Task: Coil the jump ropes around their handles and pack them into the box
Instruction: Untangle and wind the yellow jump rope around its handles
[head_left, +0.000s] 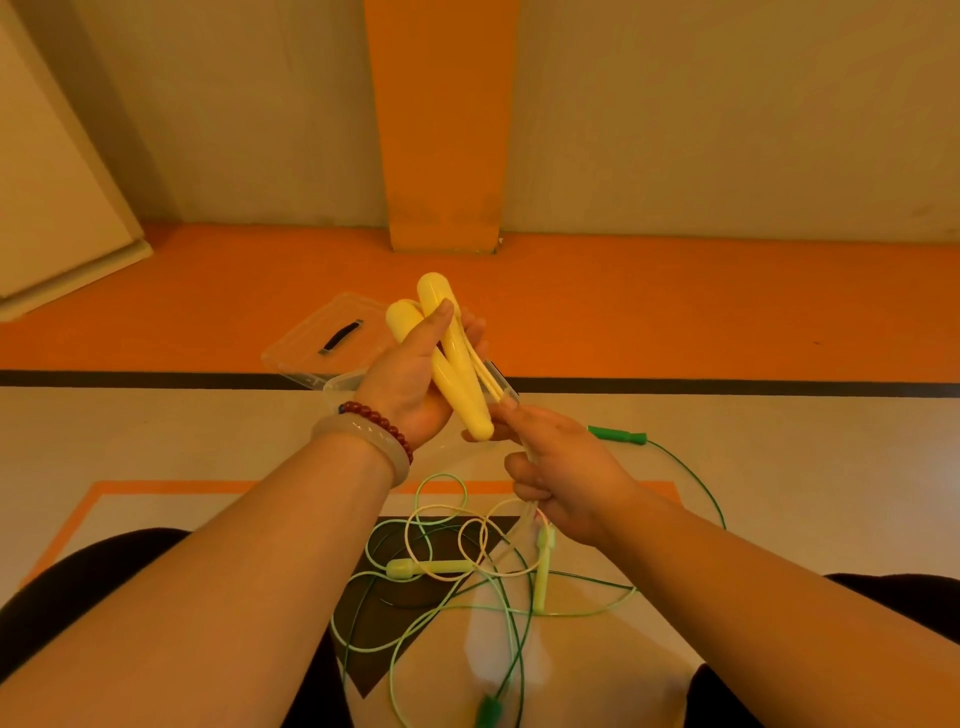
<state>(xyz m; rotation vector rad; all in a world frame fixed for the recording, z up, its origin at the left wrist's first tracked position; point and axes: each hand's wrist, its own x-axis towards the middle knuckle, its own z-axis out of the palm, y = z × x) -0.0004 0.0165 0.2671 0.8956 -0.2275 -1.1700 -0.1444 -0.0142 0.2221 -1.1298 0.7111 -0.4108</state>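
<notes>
My left hand (410, 374) grips two yellow jump-rope handles (457, 364) held crossed in the air, thumb over them. Pale rope strands (485, 376) run from the handles down into my right hand (561, 467), which holds the bunched rope just below and right of the handles. On the floor below lie a light-green rope (441, 519) with pale handles (426, 567) and a dark-green rope (691, 470) with green handles (618, 434), tangled together. The clear plastic box (337, 387) sits behind my left hand, mostly hidden.
The box's clear lid (332, 338) with a dark handle lies on the orange floor strip behind the box. My knees frame the lower corners. An orange pillar (441, 156) and a wall stand ahead.
</notes>
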